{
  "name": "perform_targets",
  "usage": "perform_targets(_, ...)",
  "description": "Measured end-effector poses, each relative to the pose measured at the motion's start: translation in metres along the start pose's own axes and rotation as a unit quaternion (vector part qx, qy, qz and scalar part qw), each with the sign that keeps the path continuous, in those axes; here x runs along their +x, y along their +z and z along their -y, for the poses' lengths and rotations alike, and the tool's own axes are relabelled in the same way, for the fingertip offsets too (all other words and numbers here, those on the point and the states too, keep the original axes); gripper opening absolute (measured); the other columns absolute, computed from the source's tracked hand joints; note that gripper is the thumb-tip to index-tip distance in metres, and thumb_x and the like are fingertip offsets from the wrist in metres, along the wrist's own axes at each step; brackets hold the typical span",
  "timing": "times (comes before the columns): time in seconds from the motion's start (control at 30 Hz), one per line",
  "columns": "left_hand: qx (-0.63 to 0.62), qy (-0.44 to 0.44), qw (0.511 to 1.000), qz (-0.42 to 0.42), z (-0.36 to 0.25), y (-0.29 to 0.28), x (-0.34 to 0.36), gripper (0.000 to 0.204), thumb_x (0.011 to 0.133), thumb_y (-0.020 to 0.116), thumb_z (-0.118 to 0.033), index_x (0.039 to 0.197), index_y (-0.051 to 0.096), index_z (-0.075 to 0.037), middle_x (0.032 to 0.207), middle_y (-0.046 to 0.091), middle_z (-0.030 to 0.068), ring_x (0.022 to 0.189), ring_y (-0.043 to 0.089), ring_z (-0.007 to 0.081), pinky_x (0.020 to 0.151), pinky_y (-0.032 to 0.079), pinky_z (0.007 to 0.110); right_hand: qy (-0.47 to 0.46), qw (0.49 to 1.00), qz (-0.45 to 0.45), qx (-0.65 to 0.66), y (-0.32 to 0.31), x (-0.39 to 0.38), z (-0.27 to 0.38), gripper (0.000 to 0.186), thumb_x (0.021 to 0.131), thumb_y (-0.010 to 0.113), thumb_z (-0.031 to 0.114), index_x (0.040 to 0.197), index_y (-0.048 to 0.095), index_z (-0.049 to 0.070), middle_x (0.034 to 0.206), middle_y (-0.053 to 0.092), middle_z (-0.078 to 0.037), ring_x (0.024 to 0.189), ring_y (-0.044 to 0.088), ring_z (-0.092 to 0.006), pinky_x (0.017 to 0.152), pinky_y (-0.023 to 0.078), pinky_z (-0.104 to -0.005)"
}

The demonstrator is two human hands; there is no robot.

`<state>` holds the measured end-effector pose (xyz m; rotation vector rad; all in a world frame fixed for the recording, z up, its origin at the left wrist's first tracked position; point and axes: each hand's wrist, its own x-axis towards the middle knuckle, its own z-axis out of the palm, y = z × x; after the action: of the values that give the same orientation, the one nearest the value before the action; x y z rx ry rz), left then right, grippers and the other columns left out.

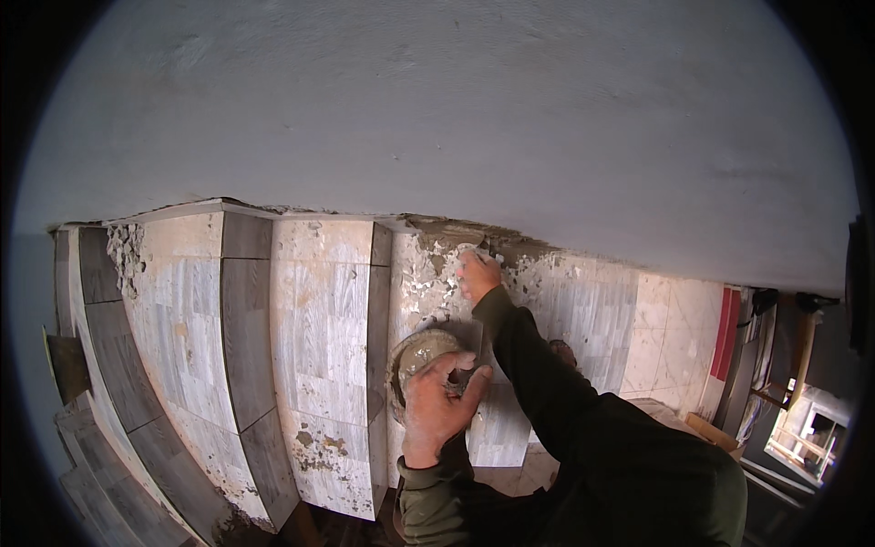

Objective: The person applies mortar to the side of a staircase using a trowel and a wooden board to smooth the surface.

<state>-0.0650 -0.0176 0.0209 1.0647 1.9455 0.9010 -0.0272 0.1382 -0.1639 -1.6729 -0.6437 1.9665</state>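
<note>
My left hand (pixel 436 406) is in front of a round bowl (pixel 397 365) with wet grey-brown mortar (pixel 425 348) in it. Its fingers are bent, with a gap between them and the thumb, and nothing shows in that gap. Farther off, my right hand (pixel 479 275) reaches to the foot of the wall. Its fingers are drawn together beside a strip of damp mortar (pixel 519 242); whatever they hold is hidden. Crumbs of mortar (pixel 436 273) lie scattered on the tiled step next to it.
Tiled stairs (pixel 319 310) with grey wood-pattern tiles descend at the left, with dry mortar bits (pixel 319 444) on one tread. A grey plastered wall (pixel 437 109) rises along the far side. Lengths of material (pixel 755 365) and a window opening (pixel 809 435) are at the right.
</note>
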Motion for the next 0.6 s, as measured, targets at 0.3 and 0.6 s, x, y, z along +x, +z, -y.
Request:
perform_targets(0.3, -0.023, -0.016, 0.999, -0.039, 0.008, -0.013, 0.001, 0.018, 0.076, 0.073, -0.016, 0.086, 0.067, -0.002, 0.075, 0.066, 0.0127, 0.061, 0.063, 0.0208, 0.058, 0.049, 0.031, 0.032, 0.996, 0.023, 0.080, 0.033, -0.066, 0.045, 0.021, 0.082, 0.054, 0.023, 0.094, 0.051, 0.006, 0.081, 0.054, -0.009, 0.044, 0.041, -0.0124, 0.035, 0.030, -0.0269)
perform_targets(0.6, -0.020, -0.028, 0.997, -0.068, 0.015, -0.026, 0.001, 0.011, 0.078, 0.068, -0.010, 0.083, 0.066, -0.001, 0.068, 0.064, 0.0087, 0.057, 0.057, 0.0137, 0.052, 0.045, 0.027, 0.001, 0.986, 0.131, 0.106, 0.011, -0.118, 0.052, 0.017, 0.087, 0.051, 0.024, 0.094, 0.050, 0.007, 0.080, 0.051, -0.007, 0.052, 0.043, -0.0126, 0.044, 0.034, -0.0259)
